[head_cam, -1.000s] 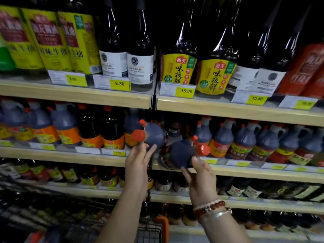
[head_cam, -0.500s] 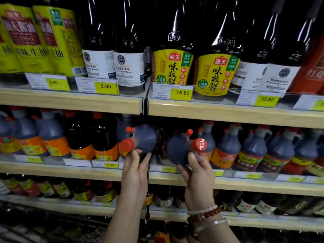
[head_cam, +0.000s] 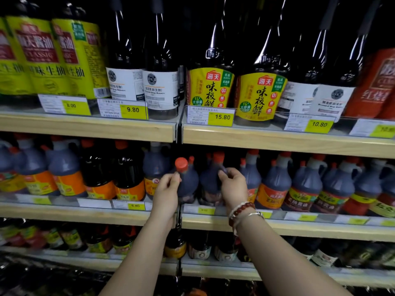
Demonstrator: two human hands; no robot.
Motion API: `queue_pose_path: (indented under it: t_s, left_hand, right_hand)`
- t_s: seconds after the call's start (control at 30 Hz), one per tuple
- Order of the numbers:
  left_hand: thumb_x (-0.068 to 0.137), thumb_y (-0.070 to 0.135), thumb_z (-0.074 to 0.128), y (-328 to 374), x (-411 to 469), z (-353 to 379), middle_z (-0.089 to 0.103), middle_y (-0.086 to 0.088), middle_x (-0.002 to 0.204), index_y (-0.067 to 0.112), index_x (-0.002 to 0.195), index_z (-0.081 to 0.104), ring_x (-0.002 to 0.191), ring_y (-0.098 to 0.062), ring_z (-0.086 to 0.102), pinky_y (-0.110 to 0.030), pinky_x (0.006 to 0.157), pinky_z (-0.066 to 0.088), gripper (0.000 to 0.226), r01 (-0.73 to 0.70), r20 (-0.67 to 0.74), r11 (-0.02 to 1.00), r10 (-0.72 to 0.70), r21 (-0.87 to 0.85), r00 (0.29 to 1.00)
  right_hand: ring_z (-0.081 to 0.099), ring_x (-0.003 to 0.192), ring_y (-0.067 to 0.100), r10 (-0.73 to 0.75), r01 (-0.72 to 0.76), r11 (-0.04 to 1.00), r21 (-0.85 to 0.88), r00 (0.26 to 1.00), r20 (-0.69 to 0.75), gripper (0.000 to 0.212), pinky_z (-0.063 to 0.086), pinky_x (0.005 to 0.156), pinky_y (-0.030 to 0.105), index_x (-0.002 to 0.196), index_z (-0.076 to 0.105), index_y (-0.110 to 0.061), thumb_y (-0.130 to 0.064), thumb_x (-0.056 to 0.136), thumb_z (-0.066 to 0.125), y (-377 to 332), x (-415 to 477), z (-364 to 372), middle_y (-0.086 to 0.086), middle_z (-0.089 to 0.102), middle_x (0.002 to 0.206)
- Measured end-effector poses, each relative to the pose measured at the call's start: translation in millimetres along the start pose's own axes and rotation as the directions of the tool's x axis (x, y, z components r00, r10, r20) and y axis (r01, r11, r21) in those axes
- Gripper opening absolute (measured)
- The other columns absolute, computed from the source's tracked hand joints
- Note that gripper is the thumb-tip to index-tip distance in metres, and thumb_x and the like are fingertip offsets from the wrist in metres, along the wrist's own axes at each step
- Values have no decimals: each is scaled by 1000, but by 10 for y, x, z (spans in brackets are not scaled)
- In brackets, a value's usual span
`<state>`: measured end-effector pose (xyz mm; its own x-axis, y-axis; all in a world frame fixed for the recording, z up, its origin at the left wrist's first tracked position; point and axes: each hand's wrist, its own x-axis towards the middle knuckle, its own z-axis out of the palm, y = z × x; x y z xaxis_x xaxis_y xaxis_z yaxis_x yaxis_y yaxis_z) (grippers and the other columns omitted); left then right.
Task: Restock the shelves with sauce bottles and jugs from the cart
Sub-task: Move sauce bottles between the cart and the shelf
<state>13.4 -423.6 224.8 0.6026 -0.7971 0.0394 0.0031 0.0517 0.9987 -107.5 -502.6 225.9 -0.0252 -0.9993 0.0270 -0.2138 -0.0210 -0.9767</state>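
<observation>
from the head view i see both jugs upright now on the middle shelf (head_cam: 89,212), where half a second ago they were tipped almost flat with their red caps pointing out at me. the left hand (head_cam: 165,192) is wrapped around the neck and shoulder of the left soy sauce jug (head_cam: 187,180), fingers closed on it just under the red cap (head_cam: 181,164). the right hand (head_cam: 233,186) has its grip closed on the handle side of the right soy sauce jug (head_cam: 210,181), thumb and fingers pinched near the top. the two jugs stand just beside each other at the seam where the two shelf sections meet, in the gap between the orange-labelled jugs (head_cam: 130,178) on the left and the row of blue jugs (head_cam: 275,184) on the right.

i judge the placing nearly done: the bases seem to be down behind the price rail (head_cam: 201,210), though the rail and my hands hide the actual contact, so i cannot tell if they sit flat. what remains is to let go, perhaps nudge them back and turn labels forward. the cart is not in view, so i can't say how much stock is left.
</observation>
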Motion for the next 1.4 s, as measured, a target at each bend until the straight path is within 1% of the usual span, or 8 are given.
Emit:
queue_pose_path:
  t_s: [0.27,0.53,0.63,0.7,0.77,0.9,1.2,1.4]
  left_hand:
    - [99,19,40,79,418,165,58,-16,115,6,121,52,110,-27,53,-21,74,28,28,-35,14,941,32,336,999]
    - [88,6,59,-456,288,133,42,-10,142,15,143,24,124,-30,48,-26,89,37,66,-106,69,923,86,371,994]
    - [93,18,52,-692,73,67,34,-8,151,30,150,-1,106,-29,59,-30,73,46,78,-159,140,804,95,573,986]
    - [98,28,41,-805,20,39,30,-15,152,30,148,-13,119,-27,53,-40,94,45,74,-228,208,631,107,742,972]
    - [101,35,27,-868,39,31,13,-13,158,25,148,-18,144,-24,21,-46,118,16,65,-248,241,453,75,856,968]
    - [101,38,20,-850,146,78,12,-8,159,22,147,-19,147,-23,11,-45,118,8,63,-240,235,311,54,920,971]
    - [98,40,31,-814,369,206,32,-8,151,21,148,-18,133,-30,34,-42,108,26,72,-184,183,328,33,927,983]
    - [94,28,50,-568,388,271,39,-9,146,14,150,14,130,-26,42,-35,100,41,67,-262,39,608,354,750,934]
  right_hand:
    - [57,106,39,-9,21,989,-147,997,83,37,45,92,41,125,48,-9,-6,87,50,-22,268,46,21,62,115]
    - [47,116,13,-30,57,990,-131,979,204,75,36,88,15,147,14,-21,2,85,51,517,-237,37,-1,48,128]
    - [39,133,24,-35,108,947,-303,971,238,90,40,105,41,147,-3,-33,-6,82,54,694,-325,124,0,31,151]
    - [24,142,26,-31,150,859,-489,969,245,93,26,113,49,146,-12,-32,-12,83,54,740,-310,136,1,20,156]
    - [8,146,23,8,146,803,-578,967,254,93,11,117,50,144,-19,-30,-15,85,51,744,-292,137,1,11,158]
    - [19,143,23,76,85,780,-620,971,228,93,9,113,55,143,-22,-30,-18,83,48,671,-235,196,4,20,156]
    - [45,125,31,89,45,767,-640,981,175,96,23,109,50,145,-20,-23,-19,80,51,646,-94,322,10,36,147]
    - [43,129,29,-171,138,957,-257,979,-111,60,38,100,34,144,23,-13,-11,90,47,533,36,253,11,42,143]
